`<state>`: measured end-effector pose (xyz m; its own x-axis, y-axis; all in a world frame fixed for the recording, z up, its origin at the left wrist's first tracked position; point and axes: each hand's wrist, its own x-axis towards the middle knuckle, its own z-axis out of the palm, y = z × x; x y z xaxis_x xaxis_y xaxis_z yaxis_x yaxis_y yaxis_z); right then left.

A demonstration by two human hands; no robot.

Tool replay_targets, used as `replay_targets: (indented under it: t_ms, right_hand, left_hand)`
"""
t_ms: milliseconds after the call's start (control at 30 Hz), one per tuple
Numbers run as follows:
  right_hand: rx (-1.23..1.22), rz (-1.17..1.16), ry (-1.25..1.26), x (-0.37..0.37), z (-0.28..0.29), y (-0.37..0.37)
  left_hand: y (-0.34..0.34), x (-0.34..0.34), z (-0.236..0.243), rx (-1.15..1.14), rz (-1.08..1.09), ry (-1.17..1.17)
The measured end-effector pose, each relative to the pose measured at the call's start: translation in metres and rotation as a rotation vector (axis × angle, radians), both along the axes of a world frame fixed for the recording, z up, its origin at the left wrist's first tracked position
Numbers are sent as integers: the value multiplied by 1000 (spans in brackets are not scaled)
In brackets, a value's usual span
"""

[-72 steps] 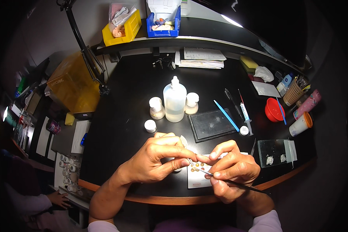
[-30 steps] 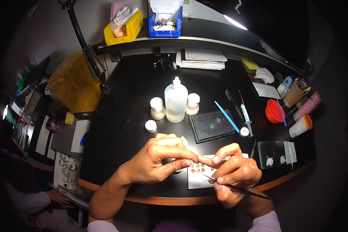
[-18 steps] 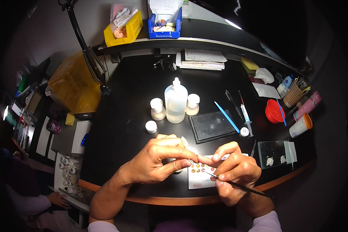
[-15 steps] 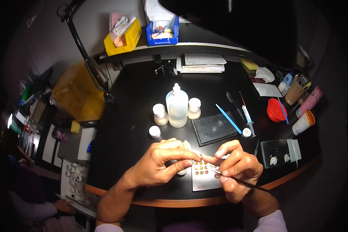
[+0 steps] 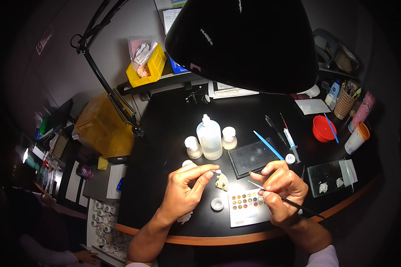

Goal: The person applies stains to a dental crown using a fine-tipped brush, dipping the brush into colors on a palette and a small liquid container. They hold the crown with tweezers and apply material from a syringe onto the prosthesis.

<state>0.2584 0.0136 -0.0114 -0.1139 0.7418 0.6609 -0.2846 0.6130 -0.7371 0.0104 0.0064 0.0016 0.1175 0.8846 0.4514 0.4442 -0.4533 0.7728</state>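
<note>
My left hand (image 5: 185, 189) pinches a tiny white tooth-like piece (image 5: 218, 171) between thumb and forefinger. My right hand (image 5: 284, 191) grips a thin brush (image 5: 302, 207) with a dark handle, its fine tip pointing left toward the other hand, apart from the white piece. Below the brush tip lies a white palette card (image 5: 249, 218) with rows of yellow, brown, red and grey colour wells. A cream dental model (image 5: 222, 182) rests just right of my left fingertips. Between that hand and the palette stands a small clear round jar (image 5: 217, 204).
A black lamp head (image 5: 245, 49) hangs over the far desk. Behind my hands stand a squeeze bottle (image 5: 209, 140), white-capped jars (image 5: 194, 147) and a dark slab (image 5: 251, 158) with a blue stick. To the right are a red bowl (image 5: 324, 129), a cup (image 5: 356, 139) and a glass plate (image 5: 325, 178).
My hands have moved apart, and the left one has left the palette with the white piece. The brush tip has come up off the colour wells. The whole view has shifted.
</note>
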Motion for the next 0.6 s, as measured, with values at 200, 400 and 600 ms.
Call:
replay_targets:
  t_ms: [200, 400, 600]
  right_hand:
    - [-226, 143, 213, -20, 30, -30]
    - [-677, 619, 871, -26, 73, -87]
    - [-527, 638, 1011, -40, 75, -100]
  left_hand:
    - [-5, -4, 1, -65, -29, -92]
    - [3, 6, 1, 16, 43, -82]
    - [-3, 2, 0, 47, 68, 9]
